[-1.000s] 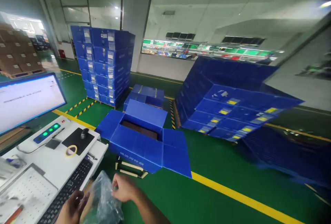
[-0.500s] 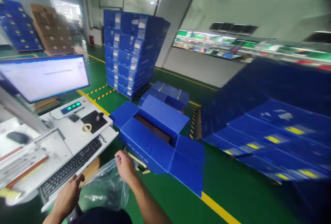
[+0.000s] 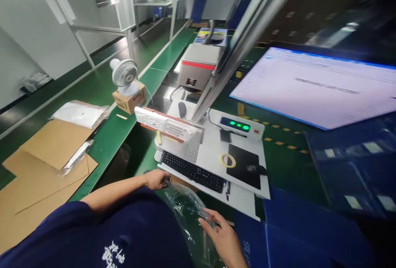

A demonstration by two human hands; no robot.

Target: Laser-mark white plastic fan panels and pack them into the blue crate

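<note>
A clear plastic bag (image 3: 185,206) stretches between my two hands, low in front of my body. My left hand (image 3: 157,179) grips one edge of it, close to the left end of the black keyboard (image 3: 192,171). At the other side, my right hand (image 3: 221,233) pinches the bag's rim between thumb and fingers. Just beyond the hands stands a white desk (image 3: 213,140) with its keyboard shelf pulled out. The lower part of the bag hangs in front of my dark blue shirt and is partly cut off by the frame.
On the desk are a tape roll (image 3: 228,160), a black mouse pad (image 3: 244,167) and a label printer (image 3: 199,67). A monitor (image 3: 315,88) rises at right. Left, a green bench (image 3: 114,144) holds a fan (image 3: 124,76) and cardboard sheets (image 3: 55,148). Blue cardboard (image 3: 287,226) lies lower right.
My view has swung left, from the blue boxes to the desk and green bench. Both hands still hold the plastic bag, and its mouth now looks spread wider.
</note>
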